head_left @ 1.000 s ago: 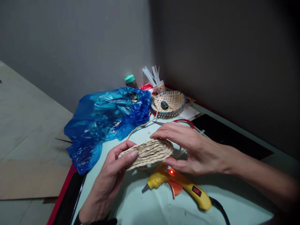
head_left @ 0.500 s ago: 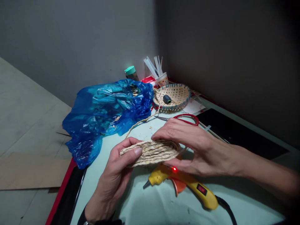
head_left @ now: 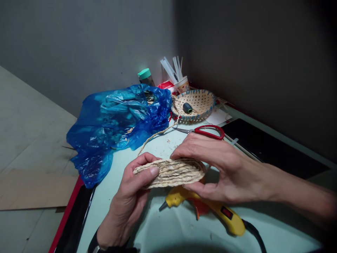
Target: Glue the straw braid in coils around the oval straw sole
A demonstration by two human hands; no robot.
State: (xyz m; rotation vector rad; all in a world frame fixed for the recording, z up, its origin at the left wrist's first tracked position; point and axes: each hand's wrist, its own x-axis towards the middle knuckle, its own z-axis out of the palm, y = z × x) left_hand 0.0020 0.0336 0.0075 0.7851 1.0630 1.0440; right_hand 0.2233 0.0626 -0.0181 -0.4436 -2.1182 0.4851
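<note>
A flat coil of braided straw rope [head_left: 172, 172] is held level above the table between both hands. My left hand [head_left: 129, 196] grips its near-left edge, thumb on top. My right hand [head_left: 223, 168] clasps the right side, fingers pressed over the far rim and thumb under. A loose rope tail [head_left: 155, 135] runs from the coil back toward the blue bag. Just below the coil lies a yellow glue gun [head_left: 210, 209], nozzle pointing left.
A crumpled blue plastic bag [head_left: 116, 123] fills the left back of the pale table [head_left: 163, 232]. Red-handled scissors [head_left: 204, 131], a woven basket [head_left: 195, 105] with a dark spool, a cup of glue sticks [head_left: 180, 80] and a green-capped bottle [head_left: 145, 76] stand behind.
The view has tilted so the table items sit higher and the scissors show fully. Both hands keep hold of the coil; the glue gun's red light is now hidden.
</note>
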